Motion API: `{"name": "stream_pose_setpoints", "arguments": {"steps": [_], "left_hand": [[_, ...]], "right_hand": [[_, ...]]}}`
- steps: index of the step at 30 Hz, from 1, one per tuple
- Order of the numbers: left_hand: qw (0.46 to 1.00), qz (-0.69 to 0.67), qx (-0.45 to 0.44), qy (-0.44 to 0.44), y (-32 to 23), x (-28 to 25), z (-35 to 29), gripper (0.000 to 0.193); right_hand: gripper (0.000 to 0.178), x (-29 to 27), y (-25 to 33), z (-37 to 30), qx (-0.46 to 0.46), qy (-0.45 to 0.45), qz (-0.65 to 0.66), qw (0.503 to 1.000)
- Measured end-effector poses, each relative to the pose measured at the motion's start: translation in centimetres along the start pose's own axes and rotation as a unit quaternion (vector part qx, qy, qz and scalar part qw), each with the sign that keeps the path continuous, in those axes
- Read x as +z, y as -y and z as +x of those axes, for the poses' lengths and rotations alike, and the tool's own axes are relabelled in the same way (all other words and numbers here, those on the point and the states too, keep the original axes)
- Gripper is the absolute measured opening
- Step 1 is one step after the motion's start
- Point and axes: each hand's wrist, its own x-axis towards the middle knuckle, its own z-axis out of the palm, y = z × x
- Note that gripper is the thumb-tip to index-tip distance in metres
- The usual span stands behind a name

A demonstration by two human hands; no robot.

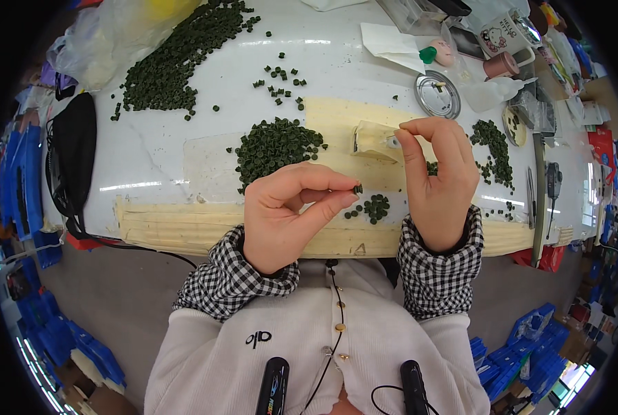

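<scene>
My left hand (281, 211) pinches a small dark green ring-like piece (358, 189) between thumb and forefinger. Thumb and forefinger of my right hand (439, 173) are brought together at the right end of a small block wrapped in cream tape (372, 138); what they hold there is too small to make out. Just below lies a little cluster of green pieces (376, 207). Beside my left hand spreads a larger pile of such pieces (274, 149). More green pieces (492, 149) lie to the right of my right hand.
A big heap of green pieces (178, 59) and clear plastic bags (119, 41) occupy the far left. At the far right stand a round metal lid (437, 95), a squeeze bottle (492, 93) and a mug (506, 34). Tweezers (530, 197) lie near a black-handled tool (552, 183).
</scene>
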Motion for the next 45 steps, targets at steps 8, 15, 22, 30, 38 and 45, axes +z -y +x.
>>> {"name": "stream_pose_setpoints", "arguments": {"steps": [8,15,22,30,38,45], "left_hand": [[1.000,-0.017,0.004,0.003,0.1,-0.3,-0.2,0.020],[0.999,0.045,0.004,0.015,0.0,0.0,0.1,0.019],[0.921,0.369,0.102,0.076,0.1,-0.3,0.2,0.019],[0.822,0.533,0.166,0.110,-0.1,0.2,0.5,0.024],[0.830,0.531,0.166,0.046,-0.9,-0.7,0.5,0.027],[0.836,0.530,0.138,0.039,-1.6,-1.3,0.5,0.015]], "right_hand": [[0.013,-0.7,0.8,-0.1,0.021,-0.066,-0.004,0.998],[0.015,-1.0,0.0,-0.4,0.006,0.005,-0.031,1.000],[0.009,-4.5,-2.0,-2.5,0.094,-0.017,-0.056,0.994],[0.006,-4.6,-1.4,-4.2,0.115,0.024,-0.024,0.993],[0.008,-4.9,-1.5,-4.7,0.115,0.045,-0.025,0.992],[0.011,-4.6,-1.4,-5.6,0.095,0.122,-0.075,0.985]]}}
